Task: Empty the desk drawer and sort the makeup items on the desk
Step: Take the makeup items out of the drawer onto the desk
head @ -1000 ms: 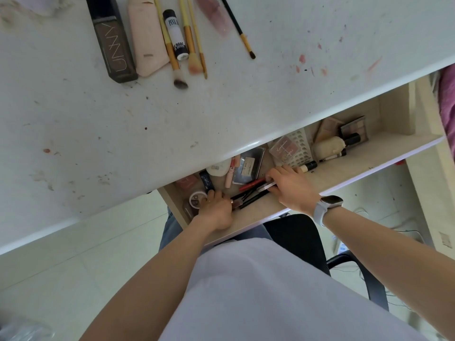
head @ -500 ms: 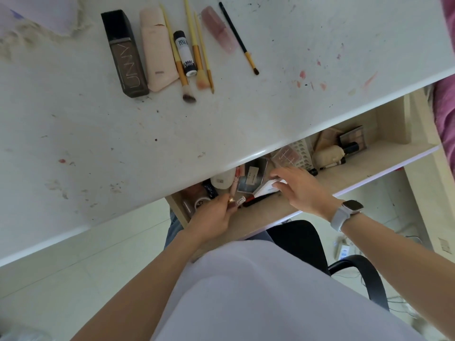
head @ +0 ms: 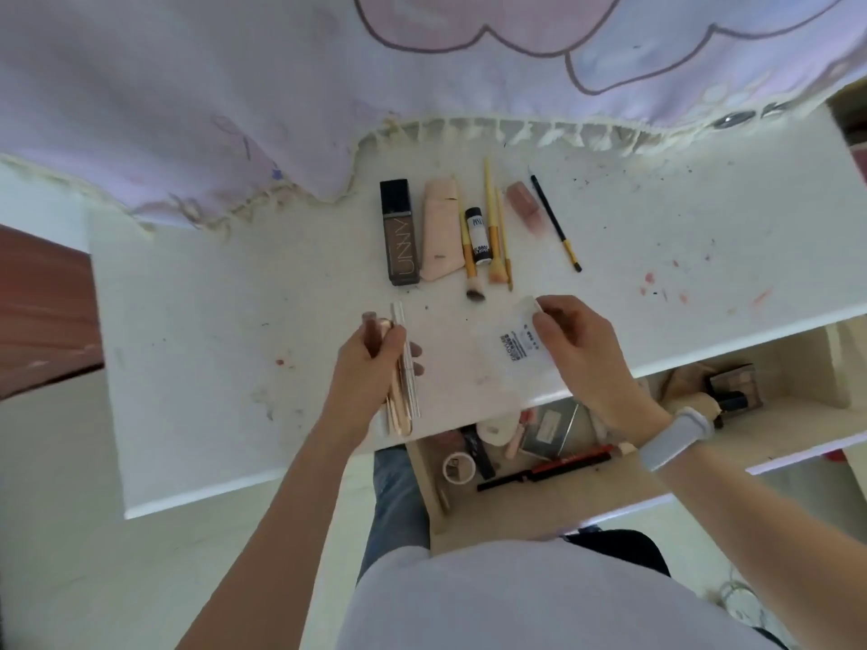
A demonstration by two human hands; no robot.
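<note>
Over the white desk (head: pixel 211 349), my left hand (head: pixel 370 363) is closed around a bundle of slim makeup sticks (head: pixel 402 391) in rose-gold and clear. My right hand (head: pixel 577 340) pinches a clear plastic packet (head: pixel 511 344) with a black printed label, held just above the desk's front edge. Behind the hands a row lies on the desk: a dark foundation bottle (head: pixel 399 232), a pink tube (head: pixel 441 232), a small white tube (head: pixel 477 236), yellow-handled brushes (head: pixel 492 227) and a thin black brush (head: pixel 556 222). The open drawer (head: pixel 539 504) below holds red and black pencils (head: pixel 558 464), a compact and a small round pot (head: pixel 459 467).
A lilac cloth (head: pixel 281 86) with fringe hangs over the desk's far side. The drawer's right section holds a beige bottle and a palette (head: pixel 732 382). A black chair (head: pixel 628 551) sits under me. A reddish surface (head: pixel 42 312) lies at left.
Both hands have come up out of the drawer to above the desk, the left carrying the sticks and the right carrying the clear packet. The camera has tilted up toward the desk's back.
</note>
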